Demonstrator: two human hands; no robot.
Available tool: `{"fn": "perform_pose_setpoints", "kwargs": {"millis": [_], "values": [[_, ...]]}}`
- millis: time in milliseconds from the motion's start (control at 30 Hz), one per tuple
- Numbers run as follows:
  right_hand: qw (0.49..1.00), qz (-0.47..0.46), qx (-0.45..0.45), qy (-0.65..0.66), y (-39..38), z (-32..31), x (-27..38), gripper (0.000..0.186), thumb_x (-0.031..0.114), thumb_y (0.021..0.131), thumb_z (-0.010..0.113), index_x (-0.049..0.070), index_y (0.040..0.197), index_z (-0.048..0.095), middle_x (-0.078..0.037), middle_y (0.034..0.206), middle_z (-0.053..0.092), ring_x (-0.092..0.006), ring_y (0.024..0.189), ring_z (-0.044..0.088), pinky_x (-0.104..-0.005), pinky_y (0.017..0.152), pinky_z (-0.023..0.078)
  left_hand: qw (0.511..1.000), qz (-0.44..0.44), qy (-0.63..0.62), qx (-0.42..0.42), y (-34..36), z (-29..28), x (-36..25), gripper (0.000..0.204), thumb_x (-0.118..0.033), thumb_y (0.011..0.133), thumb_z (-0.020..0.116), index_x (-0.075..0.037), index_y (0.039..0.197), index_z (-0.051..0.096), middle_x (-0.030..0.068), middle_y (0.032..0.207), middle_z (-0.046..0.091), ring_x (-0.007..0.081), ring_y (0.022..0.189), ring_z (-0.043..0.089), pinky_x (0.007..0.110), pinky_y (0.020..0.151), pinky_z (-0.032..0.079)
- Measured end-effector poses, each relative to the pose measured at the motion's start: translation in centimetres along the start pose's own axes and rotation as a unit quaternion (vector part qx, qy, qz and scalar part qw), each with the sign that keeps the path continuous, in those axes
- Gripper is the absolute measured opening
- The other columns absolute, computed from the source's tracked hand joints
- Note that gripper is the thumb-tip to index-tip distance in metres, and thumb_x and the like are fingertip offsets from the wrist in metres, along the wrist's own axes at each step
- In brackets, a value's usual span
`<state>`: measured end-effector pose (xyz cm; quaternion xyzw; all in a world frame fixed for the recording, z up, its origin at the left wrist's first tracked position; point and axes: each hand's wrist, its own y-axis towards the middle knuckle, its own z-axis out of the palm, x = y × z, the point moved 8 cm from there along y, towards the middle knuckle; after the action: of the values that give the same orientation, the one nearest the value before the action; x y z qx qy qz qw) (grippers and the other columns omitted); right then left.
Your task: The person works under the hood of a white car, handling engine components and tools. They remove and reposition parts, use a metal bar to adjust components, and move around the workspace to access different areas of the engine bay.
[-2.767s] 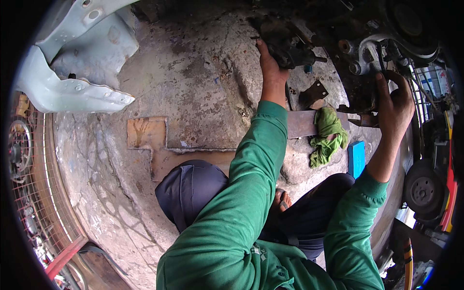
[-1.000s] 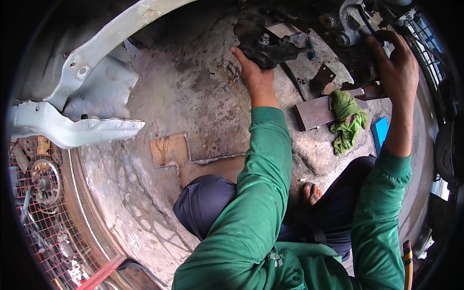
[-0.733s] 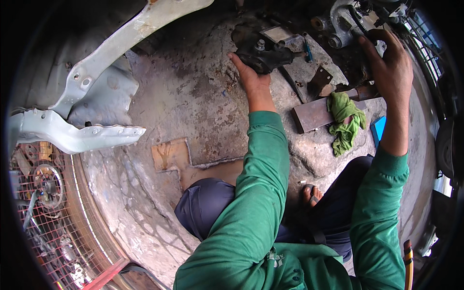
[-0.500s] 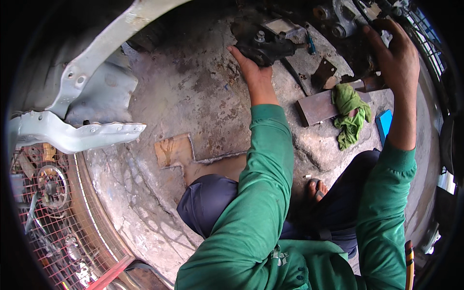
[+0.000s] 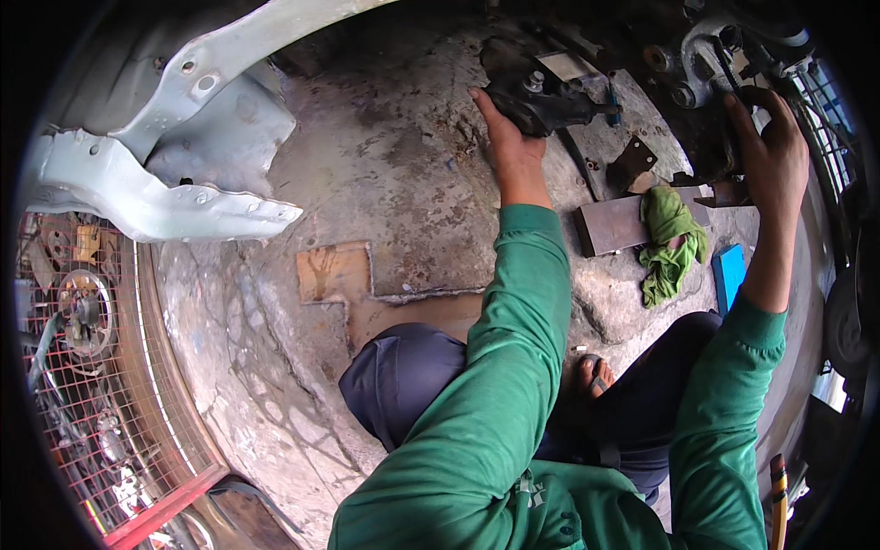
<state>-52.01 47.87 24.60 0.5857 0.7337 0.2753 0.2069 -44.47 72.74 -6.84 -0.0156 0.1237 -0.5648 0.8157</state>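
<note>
My left hand [image 5: 518,156] reaches far forward, its palm against a dark, greasy metal housing [image 5: 559,108] with a shiny bolt head on top. The thumb stands out along the near side; the other fingers are hidden beneath the part. At the far right my right hand [image 5: 775,137] has its fingers curled at the lower end of a thin black ribbed rod [image 5: 725,66]. That rod stands beside a grey metal arm [image 5: 694,55] with round bushings. What lies inside the right palm cannot be made out.
A green rag [image 5: 671,240] drapes over a brown metal block [image 5: 612,225], near a blue box [image 5: 730,275]. A rusty bracket [image 5: 632,163] and a dark bar [image 5: 579,161] lie behind. Pale sheet-metal body parts [image 5: 174,202] jut in from the left above a red wire-mesh cage [image 5: 87,367].
The whole view has shifted, so most of the scene sits farther right and lower. Both hands keep nearly the same grip and place beside their parts.
</note>
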Motion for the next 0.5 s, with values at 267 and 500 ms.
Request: {"fn": "perform_pose_setpoints", "kwargs": {"millis": [267, 500], "values": [[0.999, -0.022, 0.004, 0.028, -0.1, -0.5, 0.1, 0.035, 0.041, 0.092, 0.069, 0.01, 0.107, 0.072, -0.012, 0.107, 0.072, -0.0342, 0.104, 0.068, -0.0402, 0.089, 0.05, 1.0, -0.005, -0.017, 0.013, -0.4, 0.1, 0.4, 0.088, -0.076, 0.093, 0.048, -0.009, 0.15, 0.046, 0.0111, 0.151, 0.05, 0.0289, 0.136, 0.05, 0.047, 0.113, 0.04], [0.998, -0.041, 0.003, 0.044, 0.0, -0.4, 0.4, 0.035, 0.039, 0.092, 0.07, 0.007, 0.105, 0.072, -0.012, 0.106, 0.072, -0.0345, 0.101, 0.068, -0.0397, 0.087, 0.051, 1.0, 0.003, -0.009, 0.014, 0.2, -0.6, 0.5, 0.084, -0.075, 0.094, 0.047, -0.01, 0.147, 0.048, 0.0092, 0.151, 0.05, 0.0286, 0.134, 0.052, 0.047, 0.112, 0.043]]}}
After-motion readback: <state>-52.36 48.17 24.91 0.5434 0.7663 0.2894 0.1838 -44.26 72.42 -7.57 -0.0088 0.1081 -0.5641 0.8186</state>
